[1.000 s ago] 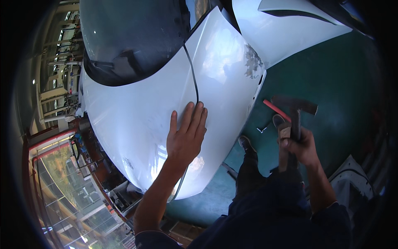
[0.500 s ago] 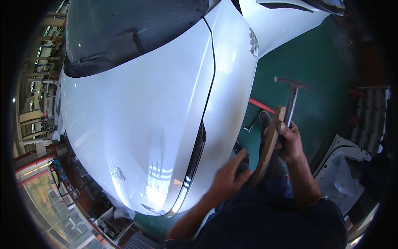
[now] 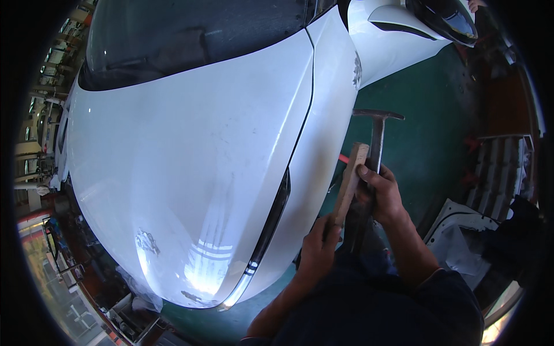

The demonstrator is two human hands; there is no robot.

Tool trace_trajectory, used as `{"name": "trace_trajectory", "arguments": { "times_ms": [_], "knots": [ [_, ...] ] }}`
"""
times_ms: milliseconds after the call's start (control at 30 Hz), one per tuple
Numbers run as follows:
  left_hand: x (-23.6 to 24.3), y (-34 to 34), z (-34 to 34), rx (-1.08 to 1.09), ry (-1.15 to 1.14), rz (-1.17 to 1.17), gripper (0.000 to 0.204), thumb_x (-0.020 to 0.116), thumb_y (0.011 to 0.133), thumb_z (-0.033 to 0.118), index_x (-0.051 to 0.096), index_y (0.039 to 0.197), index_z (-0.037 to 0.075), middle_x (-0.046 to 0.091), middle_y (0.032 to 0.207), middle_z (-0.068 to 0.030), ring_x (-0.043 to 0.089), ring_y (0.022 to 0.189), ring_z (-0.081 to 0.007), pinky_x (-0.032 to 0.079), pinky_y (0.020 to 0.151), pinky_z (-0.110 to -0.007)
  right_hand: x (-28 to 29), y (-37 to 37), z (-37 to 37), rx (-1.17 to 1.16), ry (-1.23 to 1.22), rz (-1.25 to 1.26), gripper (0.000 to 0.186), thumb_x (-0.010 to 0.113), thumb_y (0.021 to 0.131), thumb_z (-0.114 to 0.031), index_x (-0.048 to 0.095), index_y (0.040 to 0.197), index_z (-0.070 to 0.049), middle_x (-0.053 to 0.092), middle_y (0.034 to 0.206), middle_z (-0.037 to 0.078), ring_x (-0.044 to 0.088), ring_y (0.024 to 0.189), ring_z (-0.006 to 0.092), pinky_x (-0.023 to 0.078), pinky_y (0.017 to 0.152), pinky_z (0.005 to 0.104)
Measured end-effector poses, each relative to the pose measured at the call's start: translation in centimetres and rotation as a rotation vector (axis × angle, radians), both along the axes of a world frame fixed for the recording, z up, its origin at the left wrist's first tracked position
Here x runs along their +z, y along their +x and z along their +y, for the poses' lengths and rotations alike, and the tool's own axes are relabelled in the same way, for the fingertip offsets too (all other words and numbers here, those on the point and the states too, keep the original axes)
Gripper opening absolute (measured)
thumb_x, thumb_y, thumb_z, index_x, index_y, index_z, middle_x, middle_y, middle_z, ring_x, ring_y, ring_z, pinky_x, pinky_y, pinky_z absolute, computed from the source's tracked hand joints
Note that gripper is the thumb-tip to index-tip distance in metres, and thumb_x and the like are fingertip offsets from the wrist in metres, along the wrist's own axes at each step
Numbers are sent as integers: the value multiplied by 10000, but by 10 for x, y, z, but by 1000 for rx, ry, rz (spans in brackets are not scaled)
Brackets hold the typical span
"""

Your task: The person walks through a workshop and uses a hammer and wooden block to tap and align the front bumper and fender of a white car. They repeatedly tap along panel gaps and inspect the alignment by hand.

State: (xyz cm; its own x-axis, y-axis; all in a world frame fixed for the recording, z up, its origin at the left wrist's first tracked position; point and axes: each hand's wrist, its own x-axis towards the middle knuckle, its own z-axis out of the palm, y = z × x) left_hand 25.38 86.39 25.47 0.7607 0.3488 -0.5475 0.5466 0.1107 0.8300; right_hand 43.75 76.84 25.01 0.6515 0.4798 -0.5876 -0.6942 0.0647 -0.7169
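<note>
The lower end of a wooden bar is gripped by the curled left hand. Its upper part is clasped, together with a hammer, in the closed right hand. Both are held beside a white car, above a green floor. Farther off, a mirror is seen.

Bare left hand: lower centre, fingers curled
Bare right hand: centre right, gripping
Bare forearms: slanted inward
</note>
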Motion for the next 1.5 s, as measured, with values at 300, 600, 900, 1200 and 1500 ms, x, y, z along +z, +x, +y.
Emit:
{"name": "trace_trajectory", "arguments": {
  "times_ms": [300,600,900,1200,1500],
  "knots": [
    [16,8,8,142,-716,175,595,371,1081,234,270,1604,-32,624,1299,-271,621,1243,-353,540,1011,-445,5,18,-2,28,-89,-71,362,731,929,-185,618,1193,35,608,832,32,543,620,87,428,548,237],
    [39,38,10,8,-704,-210,589,340,1072,132,211,1629,-10,593,1363,-330,720,1088,-392,617,860,-412,1,38,-33,-110,5,-123,315,717,964,-200,592,1144,26,595,772,23,534,577,77,448,537,228],
    [25,45,-10,-13,-686,-232,573,435,1068,97,286,1613,6,619,1324,-304,725,1046,-344,611,832,-406,-9,40,-57,-185,19,-104,317,657,998,-152,582,1226,56,611,783,33,558,597,92,448,544,246],
    [21,45,4,-25,-768,-121,575,496,1070,151,328,1602,13,689,1206,-211,707,888,-244,571,835,-368,-20,53,-61,-234,-119,-110,272,682,976,-225,607,1114,-2,614,807,43,563,628,116,436,557,260],
    [-2,45,2,-252,-278,-76,461,576,1058,265,519,1417,-19,701,974,-126,680,799,-187,531,742,-346,-14,49,-49,-113,-122,-194,284,751,934,-179,632,1115,5,580,748,11,508,562,84,395,508,246]
  ]
}}
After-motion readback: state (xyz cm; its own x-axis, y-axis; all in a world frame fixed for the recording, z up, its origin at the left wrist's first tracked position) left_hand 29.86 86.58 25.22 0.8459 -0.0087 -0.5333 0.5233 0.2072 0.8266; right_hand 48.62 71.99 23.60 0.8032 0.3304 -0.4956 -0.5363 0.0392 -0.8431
